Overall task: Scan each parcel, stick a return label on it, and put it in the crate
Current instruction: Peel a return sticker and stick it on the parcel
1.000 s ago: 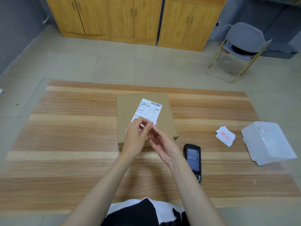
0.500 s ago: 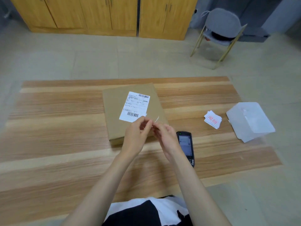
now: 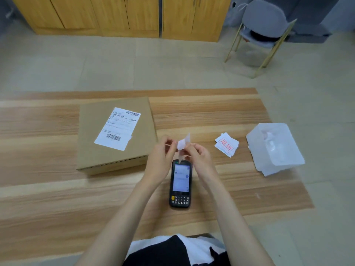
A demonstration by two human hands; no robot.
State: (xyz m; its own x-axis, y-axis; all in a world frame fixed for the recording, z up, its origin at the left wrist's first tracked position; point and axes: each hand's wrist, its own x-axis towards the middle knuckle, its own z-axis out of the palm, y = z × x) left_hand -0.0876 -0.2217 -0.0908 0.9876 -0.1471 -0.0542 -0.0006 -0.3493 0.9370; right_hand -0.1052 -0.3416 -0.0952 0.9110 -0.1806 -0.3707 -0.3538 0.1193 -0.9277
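The cardboard parcel [image 3: 117, 135] lies flat on the table [image 3: 48, 198] at the left. Beside it the left hand [image 3: 160, 153] and right hand [image 3: 197, 155] both pinch a small return label [image 3: 183, 144], likely peeling it. Next it needs pressing onto the parcel, before the crate [image 3: 274, 148] at the right.

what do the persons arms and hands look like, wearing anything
Both the left hand and right hand are bare: no gloves, rings or watch show. The forearms are bare, with no sleeve in view. A black and white garment shows at the bottom edge.
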